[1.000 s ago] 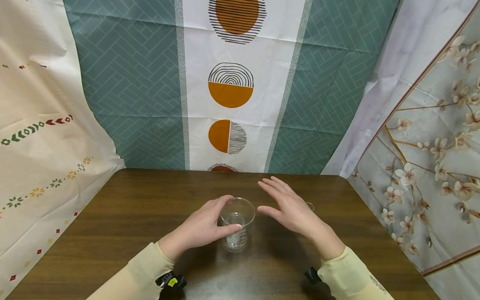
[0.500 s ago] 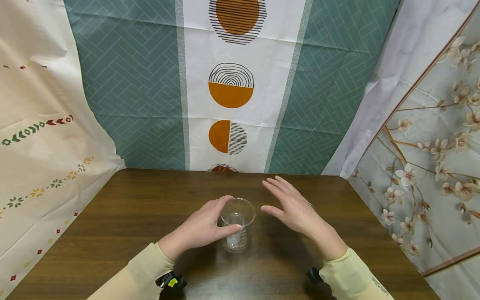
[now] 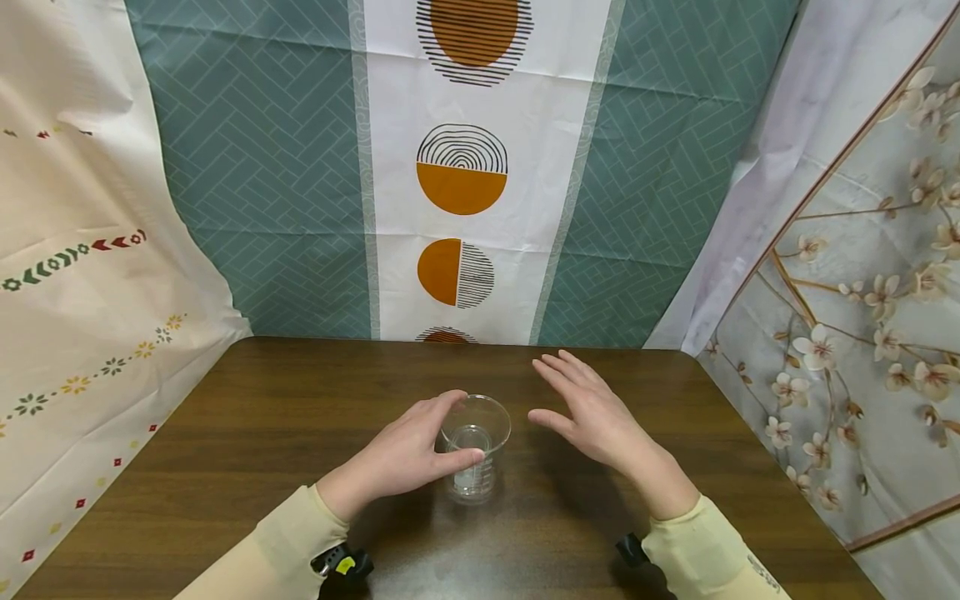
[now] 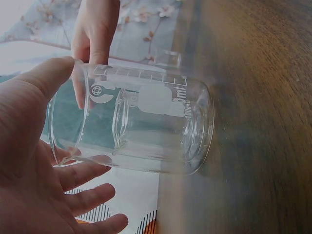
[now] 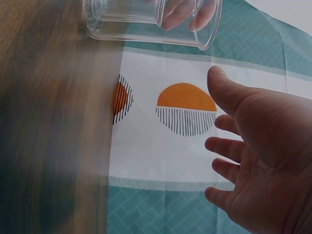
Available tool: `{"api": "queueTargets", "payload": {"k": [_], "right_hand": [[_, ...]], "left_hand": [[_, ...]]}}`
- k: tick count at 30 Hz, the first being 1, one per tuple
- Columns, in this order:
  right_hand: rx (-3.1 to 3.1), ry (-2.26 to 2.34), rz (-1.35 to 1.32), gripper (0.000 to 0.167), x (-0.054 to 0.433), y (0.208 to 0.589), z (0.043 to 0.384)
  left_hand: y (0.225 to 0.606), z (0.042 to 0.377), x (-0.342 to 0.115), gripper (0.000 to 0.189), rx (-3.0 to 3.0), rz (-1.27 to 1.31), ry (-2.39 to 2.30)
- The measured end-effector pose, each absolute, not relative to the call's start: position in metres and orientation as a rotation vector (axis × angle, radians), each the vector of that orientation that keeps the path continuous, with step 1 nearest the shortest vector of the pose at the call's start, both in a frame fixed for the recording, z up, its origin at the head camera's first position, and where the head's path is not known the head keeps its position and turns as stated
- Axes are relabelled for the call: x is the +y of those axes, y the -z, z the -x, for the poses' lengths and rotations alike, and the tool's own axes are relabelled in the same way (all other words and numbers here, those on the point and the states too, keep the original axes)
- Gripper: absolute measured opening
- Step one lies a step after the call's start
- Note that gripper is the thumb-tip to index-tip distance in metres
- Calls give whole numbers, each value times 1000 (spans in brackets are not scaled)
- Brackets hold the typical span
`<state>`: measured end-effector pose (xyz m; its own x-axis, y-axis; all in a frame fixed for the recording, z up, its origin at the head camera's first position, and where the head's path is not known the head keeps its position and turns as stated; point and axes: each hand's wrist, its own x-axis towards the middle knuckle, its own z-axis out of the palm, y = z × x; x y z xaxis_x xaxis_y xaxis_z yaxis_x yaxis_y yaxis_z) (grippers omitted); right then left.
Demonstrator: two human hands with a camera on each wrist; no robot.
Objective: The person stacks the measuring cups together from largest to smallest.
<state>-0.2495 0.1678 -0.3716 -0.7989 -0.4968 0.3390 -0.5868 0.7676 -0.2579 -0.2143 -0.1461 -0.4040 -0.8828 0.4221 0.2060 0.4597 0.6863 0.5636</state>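
Smaller glass beaker already nested inside large graduated beaker, upright on worktop; faint clear vessel beyond, unnested. Left hand curled round outer rim; right hand spread, empty, apart.

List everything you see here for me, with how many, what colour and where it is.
Large beaker: one, clear with white markings, upright on the table
Small glass vessel: one, clear, inside the large beaker
Faint glass item: one, clear, beyond the large beaker in the left wrist view; exact kind unclear
Table: one, dark brown, under the glassware
Backdrop cloth: one, teal and white with orange shapes, behind the table
Patterned cloth: one, cream, left side
Floral cloth: one, whitish, right side
Wrist devices: two, black, one at each wrist
Sleeves: two, pale yellow, on the forearms
Left hand: one, bare, gripping the large beaker's rim
Right hand: one, bare, apart from the large beaker
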Motion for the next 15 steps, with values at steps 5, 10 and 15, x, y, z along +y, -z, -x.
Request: {"api": "queueTargets", "payload": {"k": [5,10,15], "right_hand": [[-2704,-505,-837,81,171,372,250],[-2707,-496,-824,81,174,374,252],[-2713,-482,-810,81,178,376,254]], "left_hand": [[403,214,-146,92,-2834,735,964],[404,214,-146,92,-2838,732,957],[404,214,-146,92,-2841,729,956]]}}
